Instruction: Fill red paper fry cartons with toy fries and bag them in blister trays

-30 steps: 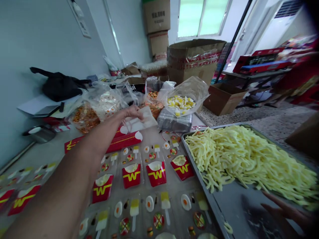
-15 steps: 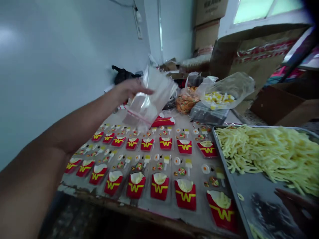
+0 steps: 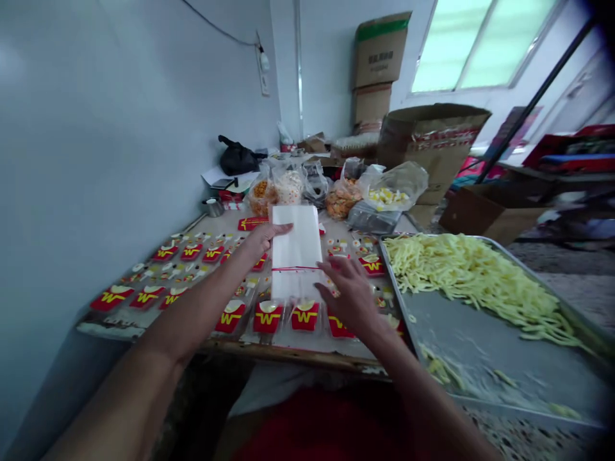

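Note:
My left hand (image 3: 271, 235) grips a stack of plastic bags (image 3: 296, 240) by its left side, thumb laid across the top. The stack looks whitish, with a red line running across its lower part. My right hand (image 3: 348, 288) is at the stack's lower right edge, thumb and fingers apart; whether it touches the bags is hard to tell. Under the hands lie rows of clear packets with red fries cartons (image 3: 268, 317) marked with a yellow letter, alongside small food-shaped pieces. The bags and my forearms cover several of them.
To the right a metal tray (image 3: 480, 333) holds a heap of pale yellow fry-shaped strips (image 3: 461, 269). Behind the packets stand bags of small pieces (image 3: 343, 197), a metal cup (image 3: 213, 207) and a black bag (image 3: 236, 157). Cardboard boxes (image 3: 432, 147) rise at the back.
My left hand has brought the bags down and nearer, over the packets. My right hand has moved left from the tray to the bags' edge. The view has shifted.

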{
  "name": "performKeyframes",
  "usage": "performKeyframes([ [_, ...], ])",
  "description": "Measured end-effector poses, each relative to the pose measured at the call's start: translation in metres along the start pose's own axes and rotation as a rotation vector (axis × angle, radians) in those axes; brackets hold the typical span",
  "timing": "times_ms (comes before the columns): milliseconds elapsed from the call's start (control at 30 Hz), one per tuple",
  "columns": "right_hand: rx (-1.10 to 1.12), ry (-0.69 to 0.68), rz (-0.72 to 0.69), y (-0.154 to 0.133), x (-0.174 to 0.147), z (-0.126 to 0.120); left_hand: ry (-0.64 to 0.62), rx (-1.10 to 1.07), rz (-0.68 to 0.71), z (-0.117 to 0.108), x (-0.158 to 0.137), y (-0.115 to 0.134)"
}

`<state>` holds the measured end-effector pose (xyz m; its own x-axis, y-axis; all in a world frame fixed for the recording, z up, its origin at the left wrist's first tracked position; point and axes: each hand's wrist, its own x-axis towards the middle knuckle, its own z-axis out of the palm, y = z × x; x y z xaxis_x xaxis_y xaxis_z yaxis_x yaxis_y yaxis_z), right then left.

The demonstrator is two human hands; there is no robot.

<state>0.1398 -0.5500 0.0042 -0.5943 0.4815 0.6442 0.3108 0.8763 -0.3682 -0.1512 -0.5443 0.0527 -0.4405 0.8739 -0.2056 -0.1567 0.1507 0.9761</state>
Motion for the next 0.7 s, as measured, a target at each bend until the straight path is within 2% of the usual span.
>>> performKeyframes([
  [100,-0.102,-0.199,-0.069,-0.036,0.033,0.043,-0.010,-0.040,0.000,0.001,-0.013,-0.013],
  [200,-0.131,-0.339,-0.068,-0.052,0.038,0.060,0.060,-0.041,0.016,-0.012,-0.023,-0.022],
  [300,-0.100,-0.478,-0.139,-0.066,0.019,0.058,0.143,-0.014,0.020,-0.029,-0.026,-0.028],
  [433,0.113,-0.715,-0.435,-0.077,-0.023,0.036,0.187,0.031,-0.018,-0.056,-0.028,-0.032],
  [467,0.177,-0.732,-0.441,-0.072,-0.028,0.028,0.191,0.045,-0.035,-0.064,-0.028,-0.032],
  [500,0.225,-0.708,-0.385,-0.062,-0.028,0.020,0.193,0.057,-0.054,-0.071,-0.027,-0.031],
  [567,0.253,-0.535,-0.136,-0.026,-0.008,0.008,0.193,0.081,-0.091,-0.083,-0.022,-0.030],
  [633,0.187,-0.384,0.093,0.025,0.036,0.004,0.193,0.101,-0.127,-0.088,-0.009,-0.028],
  [700,-0.020,-0.242,0.211,0.081,0.095,0.009,0.206,0.124,-0.151,-0.085,0.013,-0.029],
])
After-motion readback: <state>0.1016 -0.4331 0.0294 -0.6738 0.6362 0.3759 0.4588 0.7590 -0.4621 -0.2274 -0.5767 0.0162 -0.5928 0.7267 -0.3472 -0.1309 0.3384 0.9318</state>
